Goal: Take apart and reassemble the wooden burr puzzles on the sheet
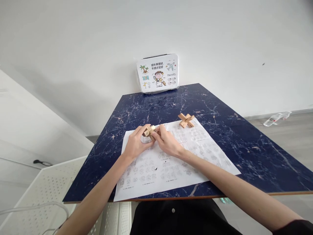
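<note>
Both hands meet over a white instruction sheet (171,163) on a dark blue marble-look table (244,143). My left hand (135,143) and my right hand (167,140) are closed with their fingertips pinching a small wooden puzzle piece (149,130) between them. Its lower part is hidden by my fingers. A second wooden puzzle (186,120), a cross of interlocked sticks, lies apart at the sheet's far right corner, untouched.
A white printed box (158,73) with cartoon travel pictures leans on the wall at the table's far edge. A white perforated cart (49,192) stands at the lower left. A plastic bottle (276,118) lies on the floor at right.
</note>
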The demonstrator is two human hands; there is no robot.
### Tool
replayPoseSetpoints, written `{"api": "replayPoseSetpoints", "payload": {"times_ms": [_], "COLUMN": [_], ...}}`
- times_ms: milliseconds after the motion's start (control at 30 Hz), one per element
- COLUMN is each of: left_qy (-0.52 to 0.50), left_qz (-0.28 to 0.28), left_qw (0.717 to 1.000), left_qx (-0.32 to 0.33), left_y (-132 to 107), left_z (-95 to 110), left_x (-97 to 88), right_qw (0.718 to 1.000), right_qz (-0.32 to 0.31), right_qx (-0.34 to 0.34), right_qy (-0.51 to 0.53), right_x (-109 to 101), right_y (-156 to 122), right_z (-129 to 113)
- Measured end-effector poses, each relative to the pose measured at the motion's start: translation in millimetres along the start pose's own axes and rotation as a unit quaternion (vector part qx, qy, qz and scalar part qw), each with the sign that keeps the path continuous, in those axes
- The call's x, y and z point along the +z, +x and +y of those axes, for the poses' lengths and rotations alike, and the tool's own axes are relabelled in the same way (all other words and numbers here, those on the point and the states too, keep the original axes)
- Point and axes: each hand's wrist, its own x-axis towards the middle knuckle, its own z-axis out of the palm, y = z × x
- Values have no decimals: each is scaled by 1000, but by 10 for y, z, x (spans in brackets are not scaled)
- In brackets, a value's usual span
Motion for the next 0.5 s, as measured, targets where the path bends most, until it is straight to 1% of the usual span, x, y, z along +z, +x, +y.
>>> {"api": "replayPoseSetpoints", "payload": {"times_ms": [67,167,267,300,367,467,500], "left_qy": [-1,-1,-20,-38,-93,-194,-222], "left_qz": [-1,1,11,7,-18,-64,-72], "left_qw": [1000,1000,999,999,994,977,970], "left_qx": [-2,-11,-26,-32,-46,-67,-72], "left_y": [12,28,50,57,66,65,62], "left_z": [22,41,46,46,44,34,30], "left_x": [-11,-43,-90,-104,-123,-128,-126], "right_qw": [1000,999,998,997,997,997,996], "right_qz": [-4,-5,24,34,26,-2,-9], "right_qx": [5,-2,1,0,-18,-75,-82], "right_qy": [25,32,58,71,77,6,-14], "right_x": [-7,-37,-85,-103,-141,-200,-218], "right_y": [-6,-7,21,36,64,92,95], "right_z": [-10,-11,1,7,20,35,39]}}
